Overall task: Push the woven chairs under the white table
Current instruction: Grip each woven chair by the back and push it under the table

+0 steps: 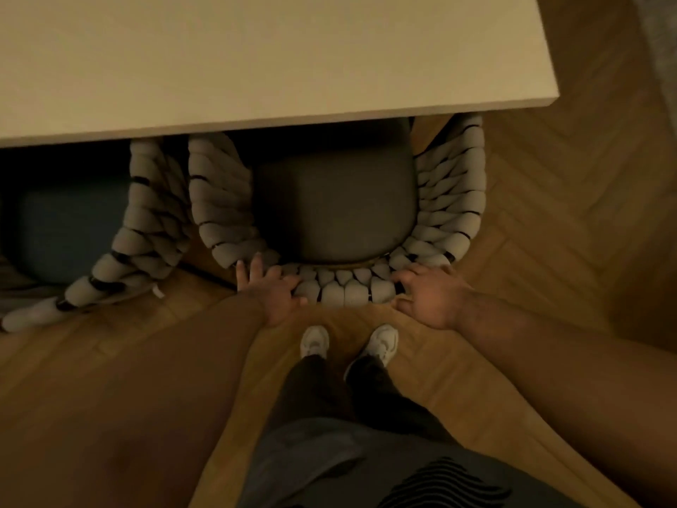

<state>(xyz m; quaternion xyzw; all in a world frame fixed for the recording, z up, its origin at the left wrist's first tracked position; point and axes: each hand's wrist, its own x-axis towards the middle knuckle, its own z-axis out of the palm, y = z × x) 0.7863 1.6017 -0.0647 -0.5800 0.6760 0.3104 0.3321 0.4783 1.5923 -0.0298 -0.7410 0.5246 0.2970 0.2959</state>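
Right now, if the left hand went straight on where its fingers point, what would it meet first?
The rope back of the woven chair; the left hand touches it now. Beyond lies the dark seat cushion, though depth is unclear.

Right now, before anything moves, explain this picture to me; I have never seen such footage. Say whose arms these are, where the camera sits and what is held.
No machine here: a person wears a camera on the head, looking down at their own arms and white shoes. The left hand rests with spread fingers on the back of a woven chair; the right hand curls round the same rim. The chair's grey cushion sits partly under the white table. A second woven chair stands to its left, on a wooden floor.
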